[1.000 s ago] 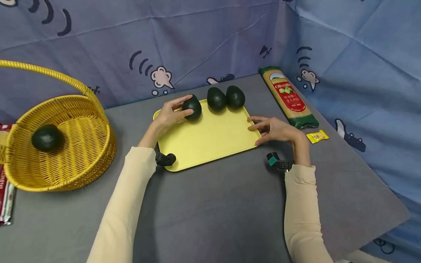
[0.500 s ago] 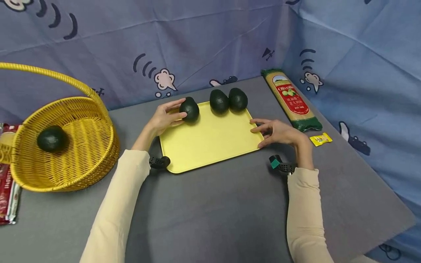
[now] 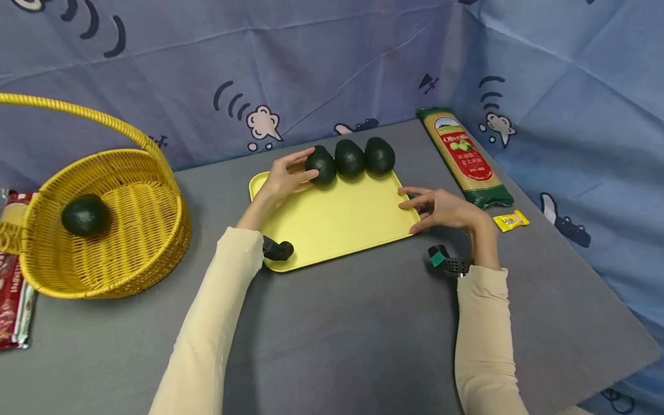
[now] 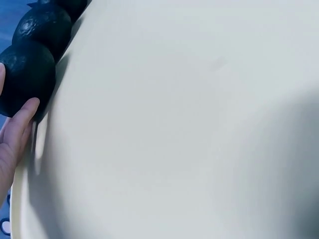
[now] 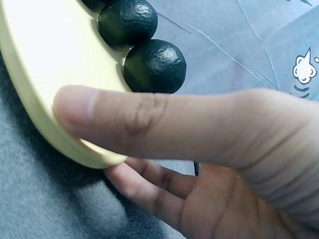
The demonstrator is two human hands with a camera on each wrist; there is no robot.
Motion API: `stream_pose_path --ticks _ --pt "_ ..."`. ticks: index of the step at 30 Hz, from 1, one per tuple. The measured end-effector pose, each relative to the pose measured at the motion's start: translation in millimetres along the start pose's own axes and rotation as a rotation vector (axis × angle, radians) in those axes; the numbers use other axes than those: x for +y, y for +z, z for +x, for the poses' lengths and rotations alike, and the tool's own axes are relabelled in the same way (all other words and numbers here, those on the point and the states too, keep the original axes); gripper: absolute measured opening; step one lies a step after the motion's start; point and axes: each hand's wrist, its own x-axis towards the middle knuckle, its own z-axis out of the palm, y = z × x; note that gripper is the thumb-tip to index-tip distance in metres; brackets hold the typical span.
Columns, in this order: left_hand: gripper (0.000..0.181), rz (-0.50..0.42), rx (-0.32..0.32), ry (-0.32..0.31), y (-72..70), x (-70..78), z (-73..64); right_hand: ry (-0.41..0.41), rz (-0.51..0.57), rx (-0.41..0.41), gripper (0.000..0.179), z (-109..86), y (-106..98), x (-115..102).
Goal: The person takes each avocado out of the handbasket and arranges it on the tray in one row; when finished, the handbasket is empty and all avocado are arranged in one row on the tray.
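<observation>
At the far edge of a yellow tray [image 3: 342, 225], my left hand [image 3: 282, 181] holds a dark green avocado [image 3: 323, 167] between thumb and fingers. That avocado touches or nearly touches the middle avocado [image 3: 350, 158], and another avocado [image 3: 380, 155] sits at the row's right end. The left wrist view shows my fingertip [image 4: 31, 105] against the held avocado [image 4: 30, 74]. My right hand [image 3: 448, 208] grips the tray's right side near the front corner. In the right wrist view its thumb [image 5: 75, 107] lies over the tray rim [image 5: 89, 158], with fingers at the outer side.
A yellow wicker basket [image 3: 181, 230] with a tall handle stands left, holding one avocado [image 3: 86, 215]. A red spaghetti packet [image 3: 12, 288] lies partly behind it. At right lie a pasta bag [image 3: 467, 158] and a small yellow packet [image 3: 510, 221]. A patterned curtain [image 3: 321, 69] borders the table.
The left hand has moved right with its avocado, closing the gap to the middle one. The right hand stays at the tray's edge. The head view has shifted slightly.
</observation>
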Motion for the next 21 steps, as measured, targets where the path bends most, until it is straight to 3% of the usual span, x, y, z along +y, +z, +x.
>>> stream_pose_path --ticks 14,18,21 --pt "0.063 -0.043 0.037 -0.002 -4.0 4.4 -2.5 -0.023 -0.019 -0.002 0.055 4.9 -3.4 -1.3" --pt "0.059 -0.063 0.115 0.027 -4.3 10.2 -13.0 -0.023 -0.023 0.004 0.055 5.1 -1.7 0.8" --pt "0.055 -0.110 0.191 0.047 -1.4 17.2 -28.8 -0.014 -0.011 -0.003 0.055 3.6 0.1 2.7"
